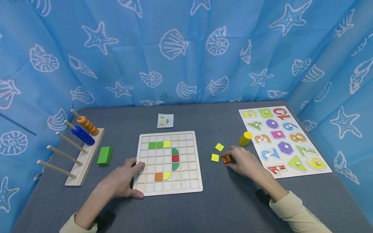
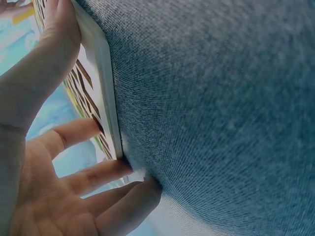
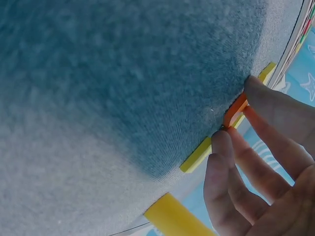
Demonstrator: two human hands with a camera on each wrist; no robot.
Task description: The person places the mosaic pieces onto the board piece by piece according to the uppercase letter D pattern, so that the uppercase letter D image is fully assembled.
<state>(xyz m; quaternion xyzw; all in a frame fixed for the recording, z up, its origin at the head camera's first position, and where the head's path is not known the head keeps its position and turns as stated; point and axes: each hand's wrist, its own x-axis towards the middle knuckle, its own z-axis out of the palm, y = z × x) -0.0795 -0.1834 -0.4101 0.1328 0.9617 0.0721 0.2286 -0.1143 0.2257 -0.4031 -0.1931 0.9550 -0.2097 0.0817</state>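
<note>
A square grid board [image 1: 186,181] lies flat on the table, carrying several green, yellow, red and orange tiles. Spread along its left edge is my left hand [image 1: 125,179], with the thumb at the front left corner and a fingertip over the grid. In the left wrist view the fingers [image 2: 106,174] touch the board's side [image 2: 112,118] and the cloth. My right hand [image 1: 243,161] pinches an orange square tile [image 1: 226,159] at table level, thumb on one side and fingers on the other. Beside it lie yellow tiles [image 1: 215,158], also visible in the right wrist view.
Behind the board lies a small pattern card [image 1: 165,120]. At left stand a peg rack [image 1: 87,161] with orange and blue beads and a green block [image 1: 105,156]. A yellow cylinder [image 1: 245,138] and a number puzzle board [image 1: 284,142] are at right.
</note>
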